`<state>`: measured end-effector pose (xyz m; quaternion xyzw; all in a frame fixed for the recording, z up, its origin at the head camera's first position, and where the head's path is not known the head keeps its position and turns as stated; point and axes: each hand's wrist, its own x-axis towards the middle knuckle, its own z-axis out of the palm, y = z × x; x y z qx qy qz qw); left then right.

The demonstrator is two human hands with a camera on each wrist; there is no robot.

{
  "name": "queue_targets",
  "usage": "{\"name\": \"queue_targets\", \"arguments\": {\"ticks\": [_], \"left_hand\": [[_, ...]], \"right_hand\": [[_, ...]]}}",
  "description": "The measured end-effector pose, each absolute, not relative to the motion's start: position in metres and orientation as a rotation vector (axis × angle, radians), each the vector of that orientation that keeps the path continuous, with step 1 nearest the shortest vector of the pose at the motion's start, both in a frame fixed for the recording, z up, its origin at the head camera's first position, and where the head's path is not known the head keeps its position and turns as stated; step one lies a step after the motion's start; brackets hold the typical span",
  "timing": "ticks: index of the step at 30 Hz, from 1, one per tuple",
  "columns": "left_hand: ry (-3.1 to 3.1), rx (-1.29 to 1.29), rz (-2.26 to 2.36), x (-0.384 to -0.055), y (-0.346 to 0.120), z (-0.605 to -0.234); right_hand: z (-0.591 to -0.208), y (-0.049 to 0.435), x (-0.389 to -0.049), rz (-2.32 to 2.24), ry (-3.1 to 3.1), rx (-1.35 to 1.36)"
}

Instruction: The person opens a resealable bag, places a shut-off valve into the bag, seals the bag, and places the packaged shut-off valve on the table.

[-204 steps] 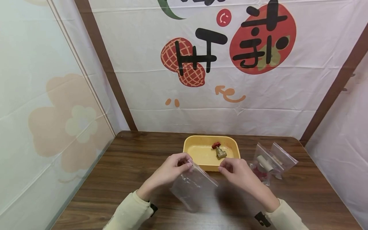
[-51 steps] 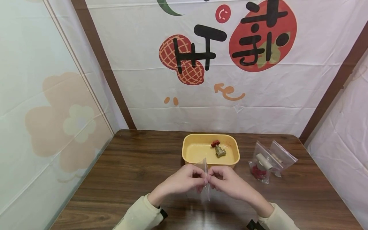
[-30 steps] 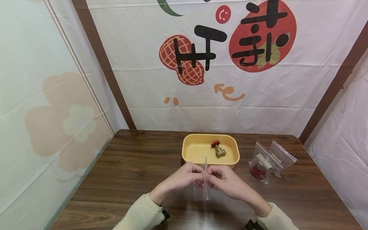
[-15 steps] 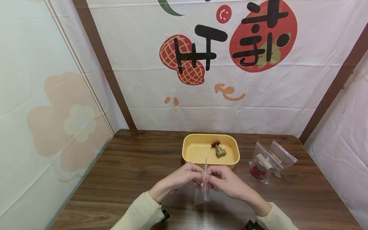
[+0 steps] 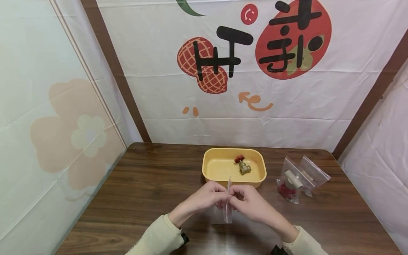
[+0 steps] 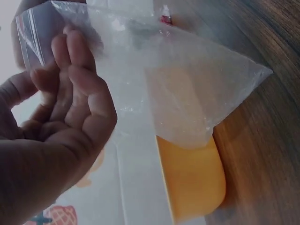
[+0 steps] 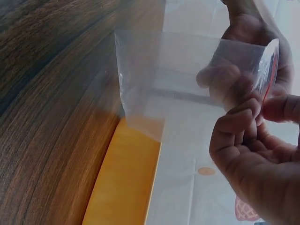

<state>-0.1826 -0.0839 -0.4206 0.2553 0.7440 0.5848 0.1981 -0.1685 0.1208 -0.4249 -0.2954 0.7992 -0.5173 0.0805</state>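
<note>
A clear zip-lock bag [image 5: 228,214] hangs from both hands in front of the yellow tray [image 5: 220,170]. My left hand [image 5: 205,199] pinches the bag's mouth near the zip strip, thumb against fingers. Close against it, my right hand [image 5: 251,202] pinches the same edge from the other side. In the left wrist view, the bag [image 6: 187,84] spreads out flat with nothing visible inside. The right wrist view shows a red line along the zip of the bag [image 7: 159,70]. Inside the tray lies a brass valve [image 5: 244,168] with a red handle.
On the right of the wooden table [image 5: 153,177] stand two filled zip-lock bags. The nearer bag [image 5: 288,189] contains a pale tube and something red; the bag behind it [image 5: 313,173] overlaps it. A printed cloth [image 5: 178,131] hangs behind the table.
Earliest, the left hand held the bag by its top edge with the right hand apart. The hands then came together at the bag's mouth; over the last second they barely shift.
</note>
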Motion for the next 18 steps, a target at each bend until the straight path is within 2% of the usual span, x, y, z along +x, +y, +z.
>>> {"name": "queue_targets", "arguments": {"ticks": [7, 18], "left_hand": [[2.374, 0.712, 1.471, -0.1785, -0.0788, -0.4162], [2.371, 0.78, 1.406, -0.1789, -0.083, -0.4146]], "right_hand": [[-0.4251, 0.1163, -0.1664, -1.47, 2.558, -0.862], [-0.4269, 0.1168, -0.1654, -1.491, 2.53, -0.857]]}}
